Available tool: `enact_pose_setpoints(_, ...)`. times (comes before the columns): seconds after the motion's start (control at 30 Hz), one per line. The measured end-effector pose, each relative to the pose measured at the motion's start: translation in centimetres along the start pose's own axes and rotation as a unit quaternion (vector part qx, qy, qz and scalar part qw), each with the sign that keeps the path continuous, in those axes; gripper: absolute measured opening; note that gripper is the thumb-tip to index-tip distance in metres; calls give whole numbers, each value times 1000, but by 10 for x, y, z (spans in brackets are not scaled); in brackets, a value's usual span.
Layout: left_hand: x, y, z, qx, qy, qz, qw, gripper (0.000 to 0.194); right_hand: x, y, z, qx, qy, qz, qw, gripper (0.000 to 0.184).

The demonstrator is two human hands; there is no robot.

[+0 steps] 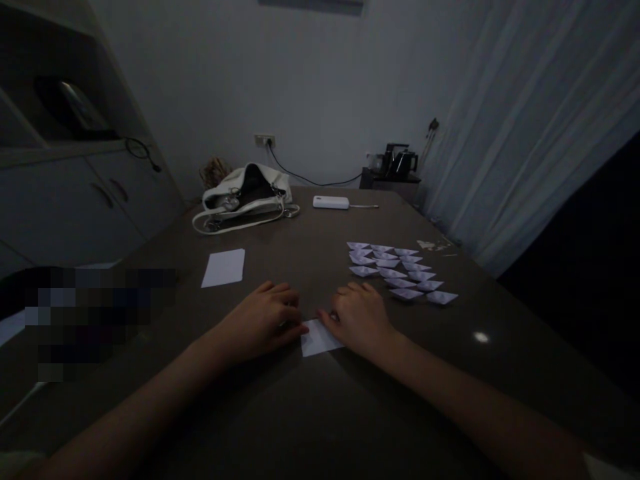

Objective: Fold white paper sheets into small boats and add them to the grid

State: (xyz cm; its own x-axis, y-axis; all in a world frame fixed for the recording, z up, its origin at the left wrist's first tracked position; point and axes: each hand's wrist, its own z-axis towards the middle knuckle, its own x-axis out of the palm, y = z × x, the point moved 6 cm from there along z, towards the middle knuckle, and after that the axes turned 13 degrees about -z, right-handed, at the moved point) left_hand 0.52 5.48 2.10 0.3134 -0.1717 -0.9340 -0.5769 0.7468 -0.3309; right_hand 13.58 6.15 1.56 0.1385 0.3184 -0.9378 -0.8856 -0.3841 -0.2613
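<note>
A small piece of white paper (316,339) lies on the table between my two hands, with a crease faintly visible in it. My left hand (265,319) is at its left edge, fingers curled and the thumb tip on the paper. Over its upper right part is my right hand (361,316), curled in the same way, its thumb along the top edge. Both hands cover some of the paper's edges. To the right, several folded white paper boats (393,273) stand in rows. A stack of white paper sheets (224,268) lies beyond my left hand.
An open white handbag (247,197) sits at the back left of the dark table (320,427). A white power bank (331,202) with a short cable lies at the far edge. Behind it, a kettle (403,162) stands on a low stand. A pale curtain (515,133) hangs at the right.
</note>
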Motion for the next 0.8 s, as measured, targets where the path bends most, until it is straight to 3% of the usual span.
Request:
enact_pose_setpoints(0.2,1,-2,2,-1,-1,7,1000,20,2,6,3,19,-6,-6,1000,37)
enact_pose_setpoints(0.57,1,2,0,-12,1,-15,1000,19,0,-26,-3,44,12,2,999,19)
enact_pose_setpoints(0.8,2,2,-1,-10,-1,-17,1000,20,-1,-27,-4,39,26,4,999,16)
